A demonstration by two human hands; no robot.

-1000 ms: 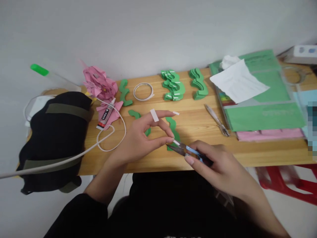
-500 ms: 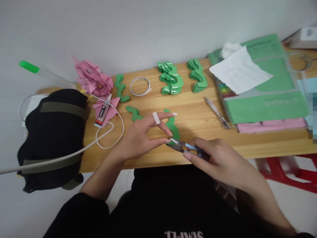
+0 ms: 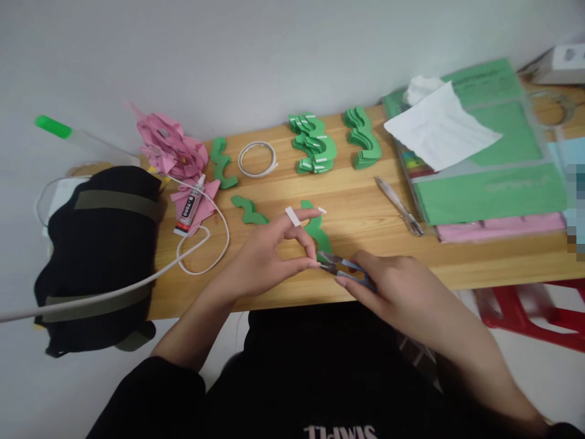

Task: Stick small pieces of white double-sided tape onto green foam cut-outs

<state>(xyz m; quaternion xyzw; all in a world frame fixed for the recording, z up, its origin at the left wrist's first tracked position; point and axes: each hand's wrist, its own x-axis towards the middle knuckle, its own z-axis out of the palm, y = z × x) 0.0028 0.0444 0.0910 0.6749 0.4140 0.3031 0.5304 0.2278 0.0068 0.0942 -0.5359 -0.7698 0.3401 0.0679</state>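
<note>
My right hand (image 3: 388, 277) is closed around thread snips (image 3: 350, 268) with blue handles, whose dark blades point left. At the blade tips, the thumb and a finger of my left hand (image 3: 265, 253) pinch together; what is between them is too small to make out. A white strip of tape (image 3: 292, 216) sticks across the left index finger, and a small white piece (image 3: 322, 211) sits near its tip. Just beyond the hands lies a wavy green cutout (image 3: 315, 228), partly covered by the fingers and blades. Another green cutout (image 3: 247, 209) lies beyond my left hand.
Stacked green cutouts (image 3: 315, 146) with white strips, a second green stack (image 3: 363, 139) and a tape roll (image 3: 257, 160) lie along the wall. Pink scraps (image 3: 171, 146), a glue tube (image 3: 191, 207) and a black bag (image 3: 103, 256) are left. A pen (image 3: 398, 206) and green folder (image 3: 489, 195) are right.
The blades of the snips have shifted slightly and stand at a different angle by the left fingertips. The white strip seen by the left thumb no longer shows.
</note>
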